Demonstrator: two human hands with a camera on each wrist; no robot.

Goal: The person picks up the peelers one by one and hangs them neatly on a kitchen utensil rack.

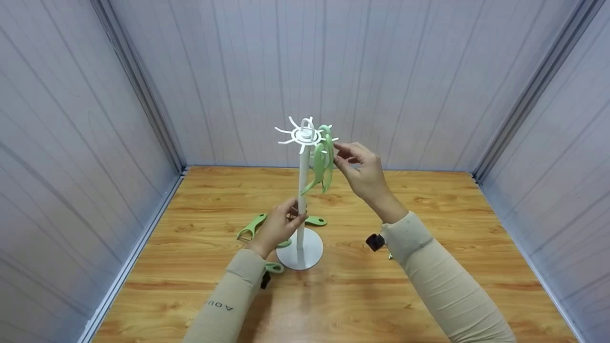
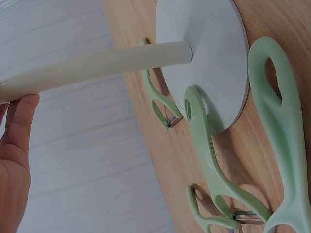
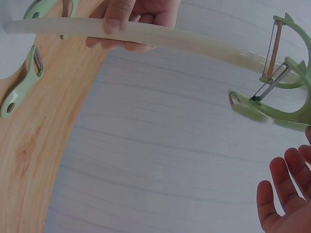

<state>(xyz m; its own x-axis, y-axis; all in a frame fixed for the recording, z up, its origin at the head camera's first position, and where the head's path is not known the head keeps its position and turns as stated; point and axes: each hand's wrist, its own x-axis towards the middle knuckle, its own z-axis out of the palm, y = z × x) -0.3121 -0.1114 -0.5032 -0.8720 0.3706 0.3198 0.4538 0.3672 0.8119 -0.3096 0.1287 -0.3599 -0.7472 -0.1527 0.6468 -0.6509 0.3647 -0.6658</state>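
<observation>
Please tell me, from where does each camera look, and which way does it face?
Head: on the person's head, facing forward and down at the white stand; both sleeves, the left hand and right hand show.
Left wrist: on that wrist, facing the stand's round base and green peelers; part of the left hand shows.
Right wrist: on that wrist, facing the stand's pole; right-hand fingers and the left hand show.
Both wrist views share: pole, base, left hand, peelers.

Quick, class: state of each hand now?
Left hand: closed, holding the white stand pole.
Right hand: at a hanging green peeler; grip cannot be told.
</observation>
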